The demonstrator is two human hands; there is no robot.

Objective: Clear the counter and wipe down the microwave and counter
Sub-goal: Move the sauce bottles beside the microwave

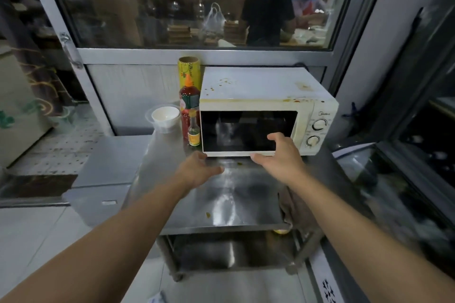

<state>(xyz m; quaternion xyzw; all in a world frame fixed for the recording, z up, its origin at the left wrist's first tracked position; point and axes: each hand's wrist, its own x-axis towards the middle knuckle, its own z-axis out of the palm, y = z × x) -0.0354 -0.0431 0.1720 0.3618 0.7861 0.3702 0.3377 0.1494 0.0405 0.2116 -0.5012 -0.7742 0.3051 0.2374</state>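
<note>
I am reaching both open, empty hands, left hand (197,167) and right hand (278,155), toward the stained microwave (258,96) at the counter's (234,199) far edge, probably to shift it; gripping low at both corners would steady it.

Hands (280,155) reach — perhaps touching — microwave (258,110).

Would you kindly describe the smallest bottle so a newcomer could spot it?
Find the stained white microwave on the steel counter. Beside its lower left corner stands the small glass bottle with a yellow label, far shorter than the red sauce bottle behind it.
</note>
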